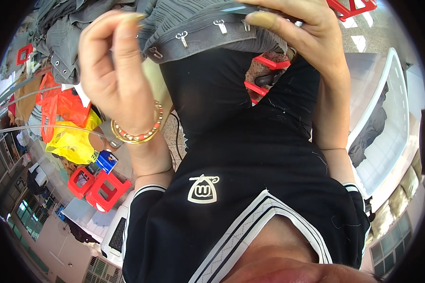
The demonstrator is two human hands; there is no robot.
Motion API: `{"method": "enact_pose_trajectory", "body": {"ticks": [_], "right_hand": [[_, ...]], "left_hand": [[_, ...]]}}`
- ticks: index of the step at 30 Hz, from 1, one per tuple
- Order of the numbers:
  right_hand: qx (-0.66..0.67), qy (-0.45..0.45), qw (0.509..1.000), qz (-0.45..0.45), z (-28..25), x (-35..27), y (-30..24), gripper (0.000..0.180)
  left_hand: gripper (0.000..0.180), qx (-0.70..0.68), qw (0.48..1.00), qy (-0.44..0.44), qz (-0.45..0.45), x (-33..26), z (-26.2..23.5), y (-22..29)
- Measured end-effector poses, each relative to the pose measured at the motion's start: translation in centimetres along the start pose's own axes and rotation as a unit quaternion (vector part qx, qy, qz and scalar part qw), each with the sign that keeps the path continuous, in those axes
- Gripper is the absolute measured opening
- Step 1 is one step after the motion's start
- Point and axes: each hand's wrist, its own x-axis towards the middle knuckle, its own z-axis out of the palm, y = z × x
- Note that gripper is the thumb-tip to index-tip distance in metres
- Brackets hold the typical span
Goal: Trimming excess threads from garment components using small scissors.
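Note:
A grey pleated garment (198, 28) lies across my lap at the top of the view. Silver metal hooks (220, 27) stand in a row along its flat grey band. My right hand (311, 33) grips the band's right end, thumb pressed beside one of the hooks. A thin light-blue piece (233, 8) shows by its fingers; its kind is unclear. My left hand (120, 70) is raised left of the band, apart from it, thumb and finger pinched together. Whatever is in that pinch is too small to make out. Gold and orange bangles (137, 137) circle the left wrist.
More grey cloth with eyelets (63, 70) is heaped at the upper left. Orange and yellow plastic bags (73, 141) sit on the left, above red stools (106, 191). At right, a white tub (387, 155) holds dark cloth. A red stool (352, 8) stands at top right.

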Motion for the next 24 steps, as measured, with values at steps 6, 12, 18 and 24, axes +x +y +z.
{"method": "enact_pose_trajectory", "body": {"ticks": [6,12,18,24], "right_hand": [[-0.016,0.037,0.999,0.001,0.1,-1.1,-1.0,0.037],[-0.026,0.012,0.999,-0.018,1.3,-0.9,-2.1,0.045],[-0.04,0.015,0.999,-0.022,1.6,-0.9,-2.4,0.043],[-0.063,0.007,0.998,-0.015,1.7,-1.0,-2.5,0.043]], "left_hand": [[0.009,0.129,0.984,-0.071,0.104,-0.7,-2.4,-0.6],[0.021,0.174,0.97,-0.117,0.12,-1.6,-1.6,-0.2],[0.025,0.18,0.961,-0.146,0.152,-1.4,-1.4,-1.1],[0.022,0.238,0.926,-0.15,0.25,-0.6,-1.6,-1.5]]}}
